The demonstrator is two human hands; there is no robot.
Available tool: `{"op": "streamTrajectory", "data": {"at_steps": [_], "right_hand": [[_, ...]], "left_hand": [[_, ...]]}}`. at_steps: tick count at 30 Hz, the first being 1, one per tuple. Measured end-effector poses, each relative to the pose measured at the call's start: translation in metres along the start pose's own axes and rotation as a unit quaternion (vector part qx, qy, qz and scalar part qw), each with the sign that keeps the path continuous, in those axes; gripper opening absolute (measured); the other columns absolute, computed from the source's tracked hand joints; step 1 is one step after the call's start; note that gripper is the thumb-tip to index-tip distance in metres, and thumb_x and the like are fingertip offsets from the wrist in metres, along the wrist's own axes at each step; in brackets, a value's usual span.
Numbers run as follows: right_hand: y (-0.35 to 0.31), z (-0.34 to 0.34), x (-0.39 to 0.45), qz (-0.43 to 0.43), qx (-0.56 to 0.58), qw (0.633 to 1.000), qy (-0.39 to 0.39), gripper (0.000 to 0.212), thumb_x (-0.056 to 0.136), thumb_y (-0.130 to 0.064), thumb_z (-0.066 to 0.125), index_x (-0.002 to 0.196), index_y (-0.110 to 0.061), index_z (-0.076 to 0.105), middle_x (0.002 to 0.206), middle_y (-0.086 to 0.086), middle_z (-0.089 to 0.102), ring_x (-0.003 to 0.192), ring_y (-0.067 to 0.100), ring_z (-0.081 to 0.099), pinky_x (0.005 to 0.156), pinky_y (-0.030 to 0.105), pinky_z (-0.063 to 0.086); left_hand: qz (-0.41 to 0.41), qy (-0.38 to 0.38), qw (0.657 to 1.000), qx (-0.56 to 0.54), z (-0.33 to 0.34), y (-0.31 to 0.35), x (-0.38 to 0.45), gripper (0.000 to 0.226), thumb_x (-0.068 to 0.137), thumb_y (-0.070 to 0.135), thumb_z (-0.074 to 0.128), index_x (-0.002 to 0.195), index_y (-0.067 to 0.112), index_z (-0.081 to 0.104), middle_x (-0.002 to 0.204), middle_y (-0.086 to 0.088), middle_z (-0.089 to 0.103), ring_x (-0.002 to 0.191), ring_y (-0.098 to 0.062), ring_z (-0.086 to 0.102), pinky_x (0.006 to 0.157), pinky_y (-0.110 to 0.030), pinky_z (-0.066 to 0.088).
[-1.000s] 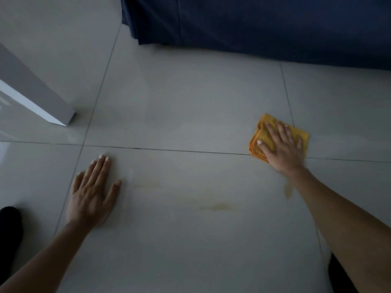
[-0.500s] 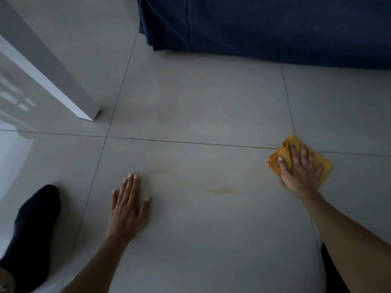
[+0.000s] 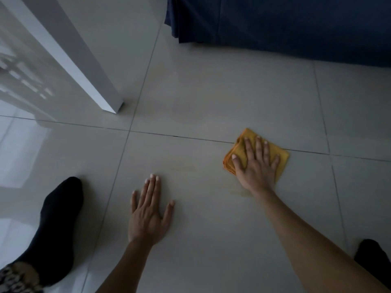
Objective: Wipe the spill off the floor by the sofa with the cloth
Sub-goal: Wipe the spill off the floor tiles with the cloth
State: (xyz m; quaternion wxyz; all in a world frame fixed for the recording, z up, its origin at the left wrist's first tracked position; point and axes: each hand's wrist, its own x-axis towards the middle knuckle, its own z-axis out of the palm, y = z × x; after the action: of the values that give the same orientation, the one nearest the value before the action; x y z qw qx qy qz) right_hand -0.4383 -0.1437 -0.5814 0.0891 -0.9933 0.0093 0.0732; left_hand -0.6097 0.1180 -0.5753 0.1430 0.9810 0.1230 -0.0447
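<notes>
A folded yellow cloth [image 3: 280, 160] lies flat on the pale floor tiles, across a grout line. My right hand [image 3: 257, 168] presses down on it with fingers spread. A faint yellowish spill streak [image 3: 184, 166] shows on the tile left of the cloth, and a small patch [image 3: 241, 193] sits just below my right wrist. My left hand [image 3: 149, 212] rests flat on the floor, palm down, fingers apart, holding nothing. The dark blue sofa [image 3: 285, 24] runs along the top.
A white furniture leg [image 3: 91, 77] slants down to the floor at the upper left. My foot in a black sock [image 3: 57, 225] is at the lower left, and another dark sock [image 3: 372, 259] shows at the lower right edge.
My right hand has slid the cloth left along the grout line toward the spill streak. The view has shifted, so the sock and white leg show more.
</notes>
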Motion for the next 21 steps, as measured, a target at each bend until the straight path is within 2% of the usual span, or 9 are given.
{"op": "streamTrajectory", "data": {"at_steps": [4,7,13,21], "right_hand": [[-0.060,0.009,0.014,-0.054,0.004,0.999,0.000,0.079,0.084,-0.071,0.013,0.154,-0.035,0.013,0.164,-0.002,0.003,0.151,0.022,0.003,0.115,0.059,0.003],[-0.097,0.014,0.026,-0.088,0.011,0.996,0.000,0.076,0.087,-0.070,0.021,0.154,-0.035,0.015,0.164,-0.002,0.005,0.151,0.022,0.003,0.115,0.059,0.000],[-0.156,0.021,0.050,-0.141,0.016,0.990,-0.002,0.073,0.089,-0.068,0.028,0.154,-0.035,0.016,0.164,-0.001,0.006,0.151,0.021,0.003,0.115,0.059,-0.003],[-0.232,0.033,0.055,-0.252,0.014,0.967,-0.043,0.074,0.090,-0.067,0.032,0.154,-0.035,0.015,0.164,-0.001,0.002,0.151,0.021,0.000,0.115,0.057,-0.009]], "left_hand": [[-0.003,0.001,1.000,0.001,0.000,-0.001,0.000,0.075,0.091,0.056,0.028,0.152,0.013,0.021,0.159,0.000,0.016,0.146,-0.012,0.012,0.117,-0.041,0.013],[-0.006,0.000,1.000,-0.004,0.001,0.000,0.001,0.075,0.090,0.055,0.031,0.152,0.013,0.022,0.159,0.000,0.018,0.146,-0.011,0.014,0.116,-0.042,0.015],[-0.008,-0.006,1.000,-0.009,0.001,-0.001,0.001,0.075,0.091,0.056,0.031,0.152,0.014,0.021,0.159,0.001,0.017,0.146,-0.009,0.011,0.117,-0.040,0.013],[-0.015,-0.021,1.000,-0.014,0.002,-0.003,0.002,0.075,0.091,0.058,0.030,0.153,0.017,0.017,0.160,0.004,0.012,0.147,-0.008,0.006,0.118,-0.039,0.010]]}}
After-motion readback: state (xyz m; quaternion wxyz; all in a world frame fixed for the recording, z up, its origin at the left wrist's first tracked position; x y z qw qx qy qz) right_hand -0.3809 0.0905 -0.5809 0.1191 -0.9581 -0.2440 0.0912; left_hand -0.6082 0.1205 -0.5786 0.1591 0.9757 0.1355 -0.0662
